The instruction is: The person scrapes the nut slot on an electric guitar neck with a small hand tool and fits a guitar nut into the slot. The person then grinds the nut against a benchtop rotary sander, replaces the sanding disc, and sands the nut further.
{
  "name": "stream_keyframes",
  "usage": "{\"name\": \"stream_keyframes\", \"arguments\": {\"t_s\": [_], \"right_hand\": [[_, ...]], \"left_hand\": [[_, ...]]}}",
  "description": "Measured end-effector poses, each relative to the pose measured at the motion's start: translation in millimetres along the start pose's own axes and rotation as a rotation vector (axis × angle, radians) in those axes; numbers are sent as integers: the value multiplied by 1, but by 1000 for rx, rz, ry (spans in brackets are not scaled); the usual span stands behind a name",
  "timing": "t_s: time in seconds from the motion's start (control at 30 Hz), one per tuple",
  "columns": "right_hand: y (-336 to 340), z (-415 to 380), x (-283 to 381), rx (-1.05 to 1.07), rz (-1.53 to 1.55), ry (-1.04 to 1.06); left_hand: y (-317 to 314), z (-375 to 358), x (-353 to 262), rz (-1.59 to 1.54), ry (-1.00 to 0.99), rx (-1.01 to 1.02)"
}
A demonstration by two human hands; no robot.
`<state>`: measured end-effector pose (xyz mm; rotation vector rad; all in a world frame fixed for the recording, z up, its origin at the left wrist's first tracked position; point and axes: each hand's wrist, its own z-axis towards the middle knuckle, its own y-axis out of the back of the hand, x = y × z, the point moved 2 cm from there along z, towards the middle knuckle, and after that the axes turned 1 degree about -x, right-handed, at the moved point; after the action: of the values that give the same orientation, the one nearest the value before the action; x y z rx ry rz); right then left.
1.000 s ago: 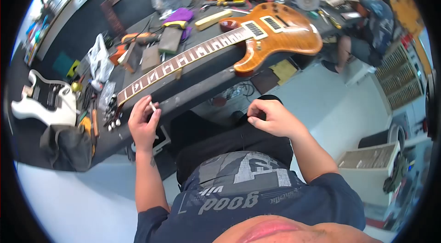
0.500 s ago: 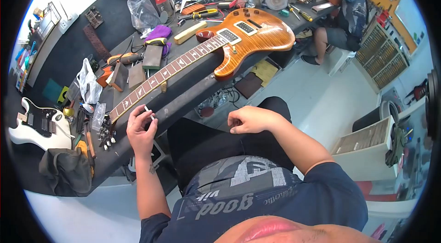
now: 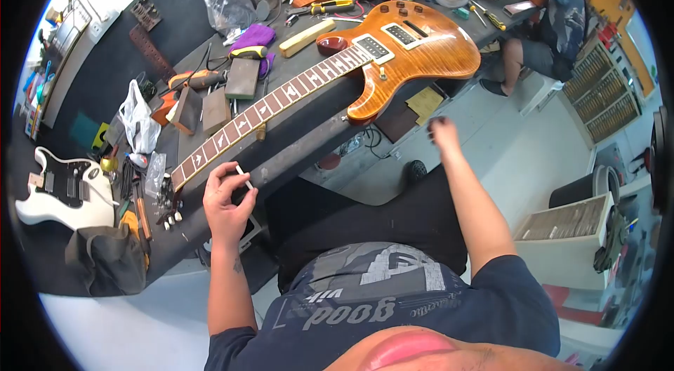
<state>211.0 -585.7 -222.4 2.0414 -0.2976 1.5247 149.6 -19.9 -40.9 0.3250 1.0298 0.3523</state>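
Note:
My left hand (image 3: 229, 204) pinches a small thin white strip (image 3: 245, 176) between thumb and fingers, beside the headstock end of the guitar. An amber flame-top electric guitar (image 3: 421, 51) lies face up along the bench, its inlaid fretboard (image 3: 270, 106) slanting down toward my left hand. My right hand (image 3: 444, 134) is out past my knee, below the guitar body and apart from it. Its fingers are dark and smeared, so their pose and anything in them cannot be made out.
The dark bench (image 3: 281, 153) carries a sanding block (image 3: 243, 78), wood blocks, a purple cloth (image 3: 254, 37), pliers (image 3: 330, 6) and a plastic bag (image 3: 228, 2). A white guitar body (image 3: 63, 192) lies at left. Another person (image 3: 554, 16) sits working at far right.
My right hand has swung from above my lap outward to the right and forward. My left hand still holds the white strip. The view has shifted slightly.

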Motion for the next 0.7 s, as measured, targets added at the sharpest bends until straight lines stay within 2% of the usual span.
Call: {"name": "stream_keyframes", "arguments": {"t_s": [0.03, 0.07, 0.1, 0.13, 0.17, 0.2, 0.23, 0.3, 0.33, 0.5, 0.57, 0.7], "right_hand": [[-21, 6, -34, 178, -56, 34], [-44, 8, -63, 321, -344, 38], [-71, 9, -97, 525, -761, 116], [-82, -39, -68, 658, -847, 154], [-102, -61, -71, 932, -973, 271], [-128, -77, -100, 1148, -1098, 190], [-152, -91, -142, 1335, -1232, 233], [-154, -121, -187, 1153, -1106, -58], [-160, -126, -200, 1098, -1065, -136], [-201, -106, -216, 1200, -1065, -130], [-209, -89, -215, 1254, -1066, -113], [-201, -49, -199, 1349, -1091, -82]], "left_hand": [[-1, 2, 0, -6, 2, 18], [-2, 2, -2, -33, 15, 26], [-5, 3, -4, -19, -25, 39], [-14, 4, -13, -102, -9, 59], [-21, 4, -22, -181, 20, 76], [-23, 7, -25, -97, -50, 189], [-33, 14, -37, -70, -101, 192], [-52, 32, -62, 25, -188, 213], [-64, 42, -66, 48, -206, 215], [-117, 82, -60, 132, -262, 494], [-135, 90, -57, 181, -250, 504], [-141, 80, -50, 371, -247, 382]]}}
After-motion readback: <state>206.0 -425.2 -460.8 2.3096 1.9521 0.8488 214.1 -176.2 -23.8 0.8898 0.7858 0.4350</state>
